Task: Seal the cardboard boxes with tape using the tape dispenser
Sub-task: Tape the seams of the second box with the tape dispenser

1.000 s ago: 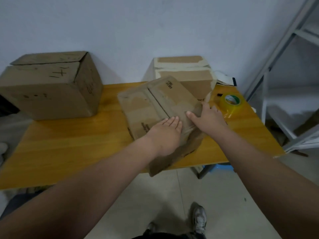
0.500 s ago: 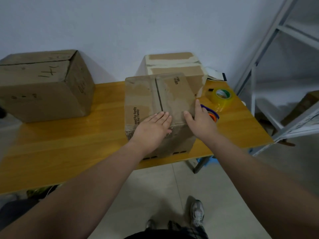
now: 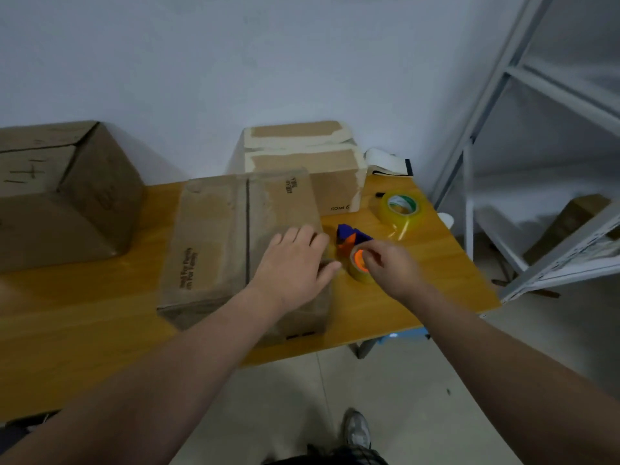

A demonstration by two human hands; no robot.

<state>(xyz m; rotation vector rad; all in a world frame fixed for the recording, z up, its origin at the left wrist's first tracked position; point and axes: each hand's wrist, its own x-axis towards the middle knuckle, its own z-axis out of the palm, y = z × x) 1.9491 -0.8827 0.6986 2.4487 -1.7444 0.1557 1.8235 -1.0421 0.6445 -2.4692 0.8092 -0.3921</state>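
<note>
Blue-and-orange tape dispenser (image 3: 349, 241) sits just right of the brown cardboard box (image 3: 214, 243), under the right hand (image 3: 392, 266). Its fingers (image 3: 373, 255) curl over the roll, but blur hides whether they grip it. The left hand (image 3: 295, 263) lies spread on the box.

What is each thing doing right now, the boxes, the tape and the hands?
Front box, flaps shut, seam showing.
Back box, shut, taped.
Left box, flaps shut.
Tape dispenser, lying on table beside front box.
Loose tape roll, lying flat, untouched.
Left hand, flat on front box.
Right hand, at tape dispenser, grip blurred.

Closed brown box (image 3: 214, 236), tape dispenser (image 3: 350, 241) just beside
</note>
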